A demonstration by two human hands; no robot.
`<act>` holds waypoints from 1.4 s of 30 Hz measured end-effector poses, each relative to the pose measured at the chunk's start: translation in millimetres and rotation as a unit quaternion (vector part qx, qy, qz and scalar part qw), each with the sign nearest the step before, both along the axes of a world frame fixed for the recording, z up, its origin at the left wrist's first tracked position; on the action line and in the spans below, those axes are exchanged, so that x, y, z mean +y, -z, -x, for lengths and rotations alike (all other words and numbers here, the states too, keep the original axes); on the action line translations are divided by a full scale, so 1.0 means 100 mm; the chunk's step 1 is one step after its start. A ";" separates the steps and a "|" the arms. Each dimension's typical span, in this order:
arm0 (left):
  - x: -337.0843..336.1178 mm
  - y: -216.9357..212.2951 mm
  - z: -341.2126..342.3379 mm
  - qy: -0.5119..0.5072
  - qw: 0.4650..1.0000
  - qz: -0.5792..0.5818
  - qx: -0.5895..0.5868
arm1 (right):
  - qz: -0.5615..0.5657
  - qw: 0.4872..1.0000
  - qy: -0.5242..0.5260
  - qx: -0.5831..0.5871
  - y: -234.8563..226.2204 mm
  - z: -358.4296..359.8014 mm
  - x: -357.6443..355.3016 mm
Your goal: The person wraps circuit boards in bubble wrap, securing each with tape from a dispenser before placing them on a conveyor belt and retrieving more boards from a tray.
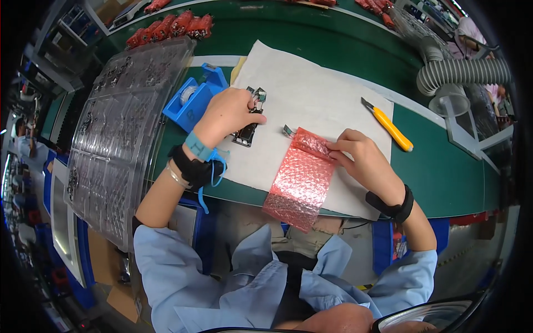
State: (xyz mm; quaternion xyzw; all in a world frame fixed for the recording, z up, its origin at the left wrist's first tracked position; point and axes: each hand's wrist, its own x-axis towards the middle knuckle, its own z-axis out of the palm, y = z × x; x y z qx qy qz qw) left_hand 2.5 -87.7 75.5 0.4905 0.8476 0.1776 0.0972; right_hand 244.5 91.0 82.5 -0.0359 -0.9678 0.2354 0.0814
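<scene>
A green bench [433,166] is seen from above, with one white sheet [311,94] spread across its middle. Beyond the far edge a second green surface is seen, where red packets [172,28] are lined in a row; their number cannot be told exactly. At the right one grey ribbed hose [461,72] is bent down towards a clear funnel. On the left a stack of clear plastic trays [122,127] with small dark parts is placed, overhanging the bench edge. One blue tape dispenser [194,97] is set just beside the sheet's left edge, and one yellow-handled knife [388,125] lies at the sheet's right edge.

On the sheet one dark circuit part [250,125] is pressed under the left hand [227,114], whose fingers are curled over it and touching it; a blue strap is worn at that wrist. One strip of pink bubble wrap [300,177] lies on the sheet and hangs over the near edge of the bench. Its upper end is folded over and pinched by the fingers of the right hand [361,158], clenched on the fold. A small greenish piece [288,131] is seen just at the wrap's upper left corner
</scene>
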 end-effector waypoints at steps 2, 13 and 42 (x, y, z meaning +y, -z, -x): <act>0.08 0.02 -0.06 -0.015 0.996 0.029 0.082 | -0.011 1.000 0.010 0.017 0.03 -0.03 -0.02; 0.17 -0.01 0.17 0.024 0.993 0.058 -0.098 | -0.009 0.999 0.004 0.048 0.05 -0.14 -0.06; 0.58 -0.08 -0.69 0.016 0.905 -0.287 -0.314 | 0.008 0.994 -0.025 0.104 0.21 -0.15 0.07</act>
